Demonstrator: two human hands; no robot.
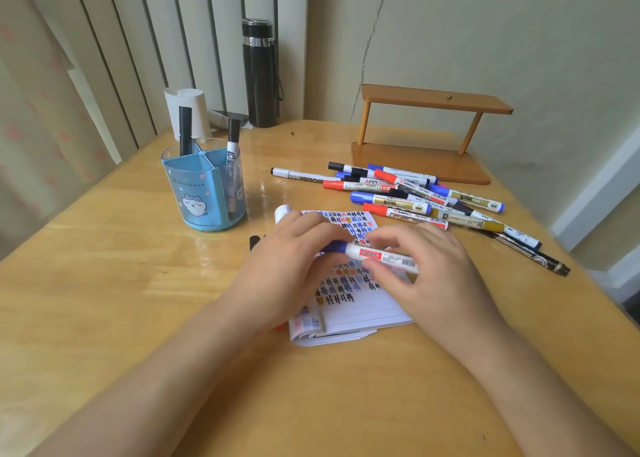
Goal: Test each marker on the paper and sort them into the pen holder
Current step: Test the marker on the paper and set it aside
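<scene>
Both hands hold one white marker with a blue cap [377, 256] level above the notepad [356, 304]. My left hand [291, 266] grips the blue cap end, and my right hand [426, 266] pinches the white barrel. The notepad page is covered with blue, red, black and gold test marks. A pile of several markers [415, 197] lies on the table behind the pad, to the right. The blue pen holder [204, 186] stands at the left with two black-capped markers upright in its compartments.
A wooden shelf stand [426, 138] sits behind the marker pile. A black flask [259, 72] and a white paper roll [188, 110] stand at the table's far edge. A white marker end [282, 212] pokes out behind my left hand.
</scene>
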